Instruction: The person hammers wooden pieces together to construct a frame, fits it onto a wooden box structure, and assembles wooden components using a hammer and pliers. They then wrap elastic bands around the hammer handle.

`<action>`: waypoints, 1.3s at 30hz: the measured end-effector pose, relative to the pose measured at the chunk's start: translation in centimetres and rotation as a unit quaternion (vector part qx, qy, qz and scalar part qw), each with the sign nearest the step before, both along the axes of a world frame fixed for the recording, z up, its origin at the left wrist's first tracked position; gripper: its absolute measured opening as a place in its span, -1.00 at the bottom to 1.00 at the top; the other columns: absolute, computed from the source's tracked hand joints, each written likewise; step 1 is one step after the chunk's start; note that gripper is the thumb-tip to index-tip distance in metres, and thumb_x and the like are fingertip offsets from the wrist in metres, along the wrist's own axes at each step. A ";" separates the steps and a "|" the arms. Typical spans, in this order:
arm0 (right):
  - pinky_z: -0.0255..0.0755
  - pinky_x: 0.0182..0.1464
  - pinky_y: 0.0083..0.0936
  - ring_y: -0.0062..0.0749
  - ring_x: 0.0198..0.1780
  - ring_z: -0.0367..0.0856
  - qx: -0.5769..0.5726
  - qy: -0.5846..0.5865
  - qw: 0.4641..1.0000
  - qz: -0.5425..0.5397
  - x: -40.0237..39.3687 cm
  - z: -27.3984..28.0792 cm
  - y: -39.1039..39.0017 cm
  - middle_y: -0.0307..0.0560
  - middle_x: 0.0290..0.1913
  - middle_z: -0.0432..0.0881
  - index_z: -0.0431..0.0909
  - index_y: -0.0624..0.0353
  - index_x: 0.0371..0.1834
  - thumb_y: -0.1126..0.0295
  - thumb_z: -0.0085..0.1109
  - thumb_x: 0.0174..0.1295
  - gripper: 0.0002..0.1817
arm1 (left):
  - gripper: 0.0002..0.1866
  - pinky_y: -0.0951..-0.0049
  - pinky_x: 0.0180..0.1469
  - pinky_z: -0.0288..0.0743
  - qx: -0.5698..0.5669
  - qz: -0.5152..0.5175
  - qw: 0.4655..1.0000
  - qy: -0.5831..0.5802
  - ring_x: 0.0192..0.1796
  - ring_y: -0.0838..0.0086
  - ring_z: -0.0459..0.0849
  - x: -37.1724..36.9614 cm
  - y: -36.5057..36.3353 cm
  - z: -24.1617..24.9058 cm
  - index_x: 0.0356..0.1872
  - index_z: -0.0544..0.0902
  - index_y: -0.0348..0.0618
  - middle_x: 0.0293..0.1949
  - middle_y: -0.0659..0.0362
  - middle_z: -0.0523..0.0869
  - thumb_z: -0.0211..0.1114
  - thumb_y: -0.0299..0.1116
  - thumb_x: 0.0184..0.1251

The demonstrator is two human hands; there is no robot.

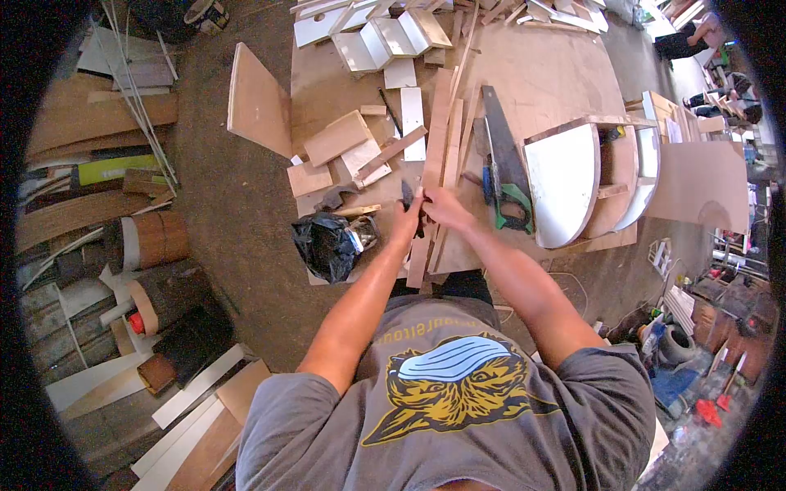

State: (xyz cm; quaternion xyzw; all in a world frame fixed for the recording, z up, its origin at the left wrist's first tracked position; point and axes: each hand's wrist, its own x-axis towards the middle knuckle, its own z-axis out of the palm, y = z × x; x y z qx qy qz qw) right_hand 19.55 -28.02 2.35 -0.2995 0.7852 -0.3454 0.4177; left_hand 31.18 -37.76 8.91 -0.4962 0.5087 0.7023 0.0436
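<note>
Centrally, left hand (407, 219) and right hand (444, 209) meet on long wood strips (438, 155) laid flat on the workbench (557, 65), fingers closed around a small dark tool, steadying them. Handsaw (501, 155) lies just right; black bag (327, 243) left.

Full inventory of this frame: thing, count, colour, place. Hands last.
worktable: one, brown board top, centre
long wood strips: several, pale brown, under the hands
handsaw: one, dark blade, green handle, right of strips
curved shelf unit: one, white and wood, table right
wood offcuts: many, tan and white, table left and far end
plastic bag: one, black, table's near-left corner
scrap boards: many, mixed, floor left
left hand: on strips, dark item, unclear
right hand: on strips
</note>
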 end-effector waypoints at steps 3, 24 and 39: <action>0.64 -0.17 -0.26 -0.30 -0.26 0.78 -0.025 -0.023 0.996 0.087 -1.5 5.4 -2.3 -0.06 -0.36 0.76 0.72 0.27 -0.12 0.35 0.21 0.26 -0.75 | -0.21 0.32 0.07 0.53 0.079 0.060 0.994 0.041 -0.02 0.37 0.68 1.2 -0.9 -4.2 0.40 0.50 -0.12 0.07 0.15 0.71 0.29 0.31 0.39; 0.68 0.02 0.02 0.12 0.00 0.80 0.152 0.294 0.940 0.087 -6.6 4.4 -17.2 0.14 -0.03 0.79 0.68 0.16 0.07 0.26 0.12 0.35 -0.67 | -0.59 0.47 -0.60 0.40 0.056 0.142 0.985 0.079 -0.66 0.54 0.48 0.5 -2.4 0.8 -0.31 0.52 -0.17 -0.55 0.24 0.52 0.41 -0.03 0.43; 0.59 0.14 -0.14 -0.02 0.09 0.74 0.087 0.173 0.956 -0.220 -7.8 4.4 -14.7 0.06 0.03 0.77 0.79 0.01 -0.05 0.23 0.36 0.20 -0.72 | -0.63 0.44 -0.55 0.42 0.022 0.113 0.992 0.049 -0.58 0.55 0.51 1.0 -2.3 2.5 -0.28 0.56 -0.19 -0.51 0.24 0.55 0.41 -0.08 0.41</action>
